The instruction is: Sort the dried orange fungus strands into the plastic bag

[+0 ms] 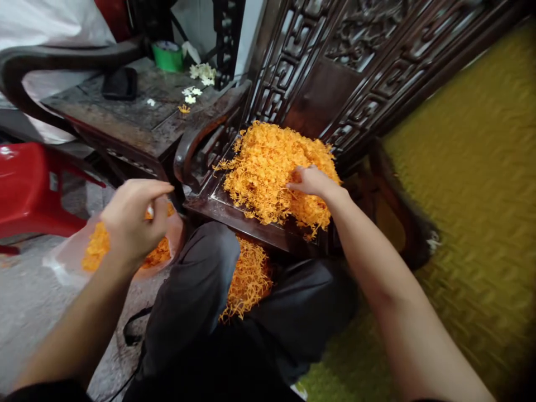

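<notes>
A big heap of small orange flowers (268, 167) lies on the seat of a dark carved wooden chair (234, 215). My right hand (312, 181) rests on the heap with its fingers curled down into the flowers. My left hand (132, 215) hovers to the left, fingers pinched together on something small and pale that I cannot make out. Under that hand sits a clear plastic bag (67, 259) holding more orange flowers (96, 245). More orange flowers (247, 279) lie between my knees below the seat edge.
A dark wooden side table (138, 120) at the back left carries a green tape roll (168, 56), a black object (120, 84) and a few white flowers (203, 71). A red plastic stool (31, 190) stands at left. A yellow-green mat (469, 212) covers the floor at right.
</notes>
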`<state>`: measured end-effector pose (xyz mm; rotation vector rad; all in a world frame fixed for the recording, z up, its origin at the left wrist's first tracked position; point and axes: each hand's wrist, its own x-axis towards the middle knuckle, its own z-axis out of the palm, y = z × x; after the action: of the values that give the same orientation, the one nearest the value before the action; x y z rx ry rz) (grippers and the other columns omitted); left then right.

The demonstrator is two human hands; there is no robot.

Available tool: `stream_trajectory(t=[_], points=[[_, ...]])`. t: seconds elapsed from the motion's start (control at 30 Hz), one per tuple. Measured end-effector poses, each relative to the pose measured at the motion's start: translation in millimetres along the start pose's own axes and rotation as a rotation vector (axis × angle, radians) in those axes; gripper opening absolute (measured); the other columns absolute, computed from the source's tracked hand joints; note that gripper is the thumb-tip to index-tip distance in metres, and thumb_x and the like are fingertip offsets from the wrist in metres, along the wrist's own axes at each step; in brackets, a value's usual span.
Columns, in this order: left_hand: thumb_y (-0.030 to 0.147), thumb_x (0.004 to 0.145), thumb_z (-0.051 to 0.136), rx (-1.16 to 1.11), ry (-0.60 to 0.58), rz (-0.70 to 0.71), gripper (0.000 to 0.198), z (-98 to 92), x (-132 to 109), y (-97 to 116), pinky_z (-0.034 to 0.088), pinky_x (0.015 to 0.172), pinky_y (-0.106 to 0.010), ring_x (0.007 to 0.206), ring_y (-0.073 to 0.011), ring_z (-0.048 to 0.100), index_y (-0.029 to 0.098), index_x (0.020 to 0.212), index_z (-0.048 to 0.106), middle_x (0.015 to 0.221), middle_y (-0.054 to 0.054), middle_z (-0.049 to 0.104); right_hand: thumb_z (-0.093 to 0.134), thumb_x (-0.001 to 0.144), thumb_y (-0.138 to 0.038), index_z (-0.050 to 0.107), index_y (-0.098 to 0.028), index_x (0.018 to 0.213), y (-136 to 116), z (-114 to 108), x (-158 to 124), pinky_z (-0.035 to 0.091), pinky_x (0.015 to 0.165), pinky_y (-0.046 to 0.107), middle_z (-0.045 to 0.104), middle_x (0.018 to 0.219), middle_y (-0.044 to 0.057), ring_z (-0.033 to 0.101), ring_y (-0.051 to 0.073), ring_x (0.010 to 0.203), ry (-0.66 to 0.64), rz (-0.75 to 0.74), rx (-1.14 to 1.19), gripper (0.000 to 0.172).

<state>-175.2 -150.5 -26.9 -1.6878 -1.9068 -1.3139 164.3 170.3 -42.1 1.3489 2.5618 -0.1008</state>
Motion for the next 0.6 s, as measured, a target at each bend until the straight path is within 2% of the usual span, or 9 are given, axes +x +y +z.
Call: stream_trajectory(t=[0.03, 0.1, 0.13, 0.2, 0.27, 0.33, 0.43, 0.53, 0.6], points=[[0.017, 0.089, 0.057, -0.022, -0.103, 0.043, 0.037, 16.2, 17, 20, 0.059, 0.097, -0.049, 0.104, -0.0252, 0.072, 0.037, 0.115, 0.074, 0.109, 0.002, 0.078, 0.071, 0.089, -0.047, 0.075, -0.014, 0.119, 7, -4, 0, 0.05, 0.094, 0.047, 0.077, 0.102, 0.016, 0.066, 0.033, 0.107, -0.03, -0.036, -0.004, 0.045], [0.018, 0.091, 0.052, -0.096, -0.209, 0.157, 0.033, 63.9, 52, 56, 0.059, 0.095, -0.047, 0.102, -0.0258, 0.073, 0.028, 0.111, 0.076, 0.107, -0.005, 0.078, 0.069, 0.091, -0.044, 0.079, -0.016, 0.105, 14, -13, 2, 0.049, 0.09, 0.04, 0.077, 0.099, 0.013, 0.067, 0.027, 0.095, -0.027, -0.071, -0.01, 0.033], [0.018, 0.092, 0.051, -0.094, -0.296, 0.196, 0.032, 93.4, 68, 71, 0.059, 0.092, -0.047, 0.101, -0.0267, 0.073, 0.024, 0.111, 0.077, 0.107, -0.007, 0.078, 0.063, 0.095, -0.042, 0.078, -0.015, 0.108, 14, -18, 4, 0.048, 0.09, 0.04, 0.076, 0.105, 0.014, 0.067, 0.027, 0.097, 0.011, -0.066, -0.018, 0.034], [0.018, 0.091, 0.054, 0.015, -0.544, 0.194, 0.029, 154.6, 93, 96, 0.059, 0.088, -0.049, 0.096, -0.0293, 0.073, 0.019, 0.107, 0.078, 0.102, -0.013, 0.078, 0.043, 0.104, -0.033, 0.071, -0.009, 0.127, 9, -26, 11, 0.044, 0.096, 0.045, 0.07, 0.126, 0.022, 0.062, 0.032, 0.114, 0.147, -0.038, -0.052, 0.043], [0.022, 0.088, 0.065, 0.165, -0.77, 0.084, 0.025, 206.6, 105, 110, 0.055, 0.096, -0.052, 0.108, -0.0341, 0.07, 0.014, 0.109, 0.078, 0.109, -0.018, 0.077, 0.032, 0.104, -0.02, 0.06, -0.008, 0.142, -2, -29, 22, 0.039, 0.103, 0.049, 0.062, 0.141, 0.024, 0.053, 0.035, 0.129, 0.24, -0.044, -0.092, 0.049], [0.029, 0.089, 0.07, 0.225, -0.78, 0.012, 0.035, 239.5, 103, 112, 0.051, 0.101, -0.059, 0.12, -0.0404, 0.063, 0.009, 0.118, 0.075, 0.126, -0.025, 0.071, 0.038, 0.099, -0.013, 0.062, -0.013, 0.14, -13, -27, 35, 0.039, 0.103, 0.048, 0.063, 0.14, 0.021, 0.051, 0.034, 0.13, 0.237, -0.097, -0.117, 0.047], [0.037, 0.094, 0.067, 0.243, -0.725, -0.011, 0.051, 254.7, 90, 98, 0.047, 0.106, -0.06, 0.132, -0.042, 0.054, 0.007, 0.135, 0.066, 0.145, -0.027, 0.058, 0.046, 0.095, -0.012, 0.066, -0.012, 0.129, -27, -20, 47, 0.04, 0.1, 0.045, 0.065, 0.134, 0.022, 0.053, 0.034, 0.123, 0.193, -0.151, -0.141, 0.039], [0.045, 0.096, 0.065, 0.205, -0.716, -0.003, 0.056, 250.7, 83, 79, 0.043, 0.11, -0.057, 0.135, -0.0402, 0.05, 0.008, 0.138, 0.063, 0.147, -0.025, 0.056, 0.045, 0.097, -0.014, 0.065, -0.009, 0.126, -30, -21, 49, 0.038, 0.098, 0.044, 0.062, 0.135, 0.026, 0.053, 0.034, 0.121, 0.206, -0.178, -0.169, 0.035], [0.051, 0.099, 0.059, 0.172, -0.706, -0.009, 0.055, 247.8, 86, 72, 0.042, 0.111, -0.055, 0.135, -0.0387, 0.05, 0.01, 0.136, 0.064, 0.145, -0.023, 0.058, 0.047, 0.097, -0.016, 0.067, -0.011, 0.118, -25, -31, 44, 0.038, 0.096, 0.043, 0.066, 0.127, 0.024, 0.056, 0.032, 0.116, 0.195, -0.207, -0.183, 0.03]])
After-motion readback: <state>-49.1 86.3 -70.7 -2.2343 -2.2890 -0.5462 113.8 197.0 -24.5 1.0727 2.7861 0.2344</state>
